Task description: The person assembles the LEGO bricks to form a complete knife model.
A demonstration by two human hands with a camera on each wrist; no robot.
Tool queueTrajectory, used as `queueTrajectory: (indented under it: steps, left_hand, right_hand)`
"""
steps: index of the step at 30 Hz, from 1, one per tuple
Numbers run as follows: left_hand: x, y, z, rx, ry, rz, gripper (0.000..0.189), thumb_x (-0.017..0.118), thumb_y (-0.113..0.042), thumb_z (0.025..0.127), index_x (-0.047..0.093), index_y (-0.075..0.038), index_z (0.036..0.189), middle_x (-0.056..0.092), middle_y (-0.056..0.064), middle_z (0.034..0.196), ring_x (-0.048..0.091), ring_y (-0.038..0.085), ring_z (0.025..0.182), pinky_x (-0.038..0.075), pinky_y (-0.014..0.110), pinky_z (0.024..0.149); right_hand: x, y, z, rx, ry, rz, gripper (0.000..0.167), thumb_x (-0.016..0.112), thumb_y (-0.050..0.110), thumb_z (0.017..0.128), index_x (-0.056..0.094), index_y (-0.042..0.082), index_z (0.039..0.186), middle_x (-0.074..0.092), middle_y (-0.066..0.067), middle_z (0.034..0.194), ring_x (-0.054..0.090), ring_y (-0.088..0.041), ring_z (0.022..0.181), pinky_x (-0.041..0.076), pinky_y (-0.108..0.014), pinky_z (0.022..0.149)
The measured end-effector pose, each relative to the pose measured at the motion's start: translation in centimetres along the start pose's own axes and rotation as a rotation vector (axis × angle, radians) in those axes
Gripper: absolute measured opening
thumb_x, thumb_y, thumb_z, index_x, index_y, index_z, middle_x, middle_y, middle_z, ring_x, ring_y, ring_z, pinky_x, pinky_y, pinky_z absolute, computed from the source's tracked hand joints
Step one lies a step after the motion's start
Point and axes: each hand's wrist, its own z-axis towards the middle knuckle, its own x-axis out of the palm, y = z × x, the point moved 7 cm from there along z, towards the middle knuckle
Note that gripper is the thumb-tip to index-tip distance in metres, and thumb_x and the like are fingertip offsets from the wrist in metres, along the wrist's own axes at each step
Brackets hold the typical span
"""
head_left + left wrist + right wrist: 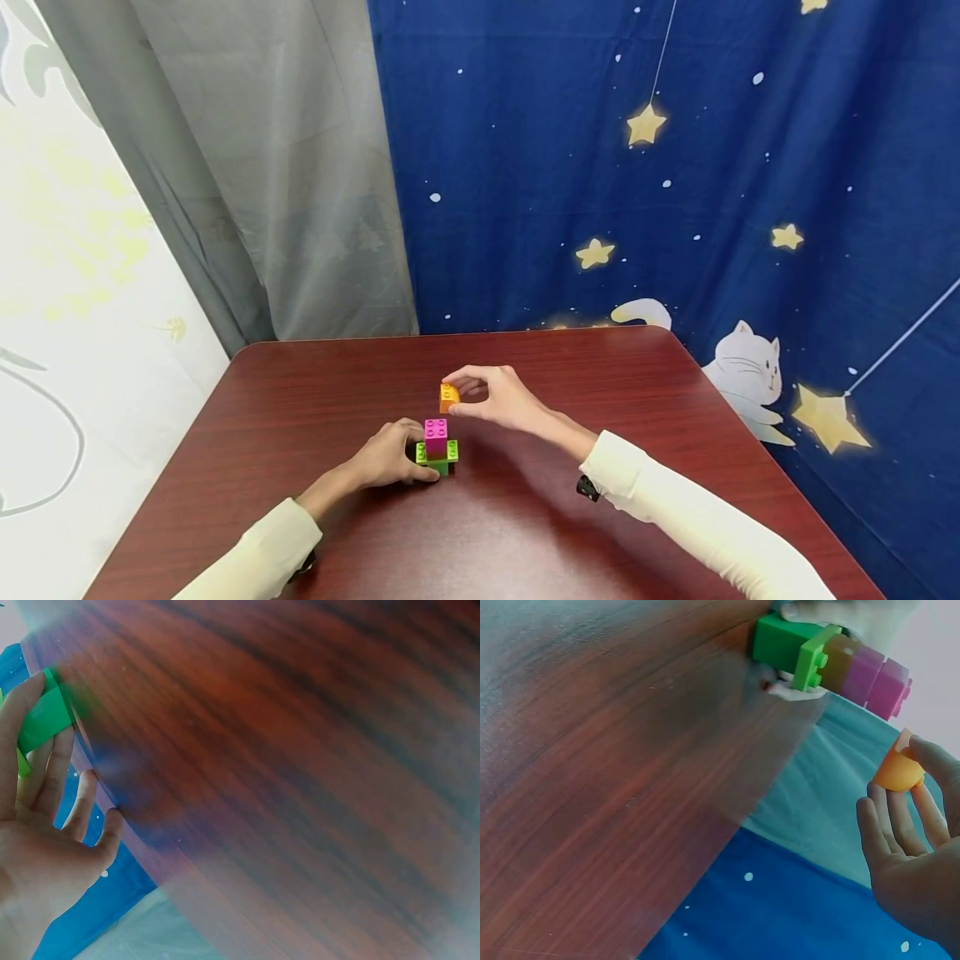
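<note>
A small tower of toy building bricks stands on the table. Its base is a green brick (784,639), topped by a wider lime-green plate (452,451), a brownish brick (840,660) and two pink bricks (436,431). My left hand (386,456) grips the base from the left, thumb on the near side; in the left wrist view its fingers lie along the green brick. Above the tower and slightly beyond it, my right hand (504,399) pinches an orange brick with a rounded side (448,398) between thumb and fingertips. The orange brick is apart from the pink top.
The dark red wood-grain table (337,375) reaches back to a grey curtain (300,208) and a blue curtain (525,167) with stars and a white cat. A pale patterned surface (75,333) rises along the left side.
</note>
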Motion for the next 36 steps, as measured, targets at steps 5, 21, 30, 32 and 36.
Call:
queueTrajectory:
  steps: [5,21,30,32,36]
  left_hand:
    - [0.0,0.0,-0.1,0.014,-0.003,0.0,0.033,0.096,-0.043,0.071,0.078,-0.026,0.092,0.07,-0.003,0.109,0.061,0.021,0.112,0.051,0.047,0.1]
    - [-0.1,-0.1,-0.2,0.039,-0.02,-0.002,0.032,0.095,-0.045,0.071,0.077,-0.027,0.09,0.07,-0.008,0.106,0.062,0.017,0.108,0.052,0.043,0.097]
    - [-0.1,0.0,-0.2,0.023,-0.026,-0.006,0.034,0.096,-0.044,0.07,0.079,-0.025,0.092,0.071,-0.004,0.108,0.063,0.018,0.11,0.053,0.044,0.098]
    - [0.0,0.1,-0.2,0.024,-0.025,-0.004,0.034,0.096,-0.044,0.07,0.079,-0.024,0.092,0.071,-0.004,0.109,0.063,0.019,0.11,0.053,0.045,0.098]
    - [-0.1,0.0,-0.2,0.021,-0.021,-0.001,0.035,0.095,-0.045,0.07,0.079,-0.024,0.092,0.07,-0.003,0.11,0.063,0.019,0.11,0.053,0.045,0.098]
  right_hand:
    - [0.3,0.7,-0.2,-0.005,0.02,0.01,0.039,0.086,0.016,0.087,0.072,0.014,0.123,0.076,0.0,0.109,0.072,-0.008,0.1,0.058,-0.029,0.09]
    - [2.3,1.9,-1.0,-0.061,0.056,0.022,0.037,0.086,0.02,0.088,0.072,0.015,0.122,0.076,0.002,0.108,0.071,-0.005,0.1,0.058,-0.032,0.091]
    - [2.9,1.7,-1.1,-0.069,0.05,0.006,0.037,0.085,0.015,0.088,0.072,0.015,0.123,0.076,0.003,0.11,0.07,-0.004,0.1,0.057,-0.023,0.089]
    - [2.9,1.6,-1.2,-0.068,0.044,0.015,0.037,0.085,0.015,0.088,0.072,0.015,0.123,0.076,0.002,0.11,0.071,-0.004,0.099,0.057,-0.023,0.088]
    - [2.9,1.6,-1.3,-0.071,0.037,0.03,0.037,0.085,0.015,0.088,0.072,0.014,0.123,0.076,0.001,0.11,0.071,-0.005,0.1,0.057,-0.024,0.088]
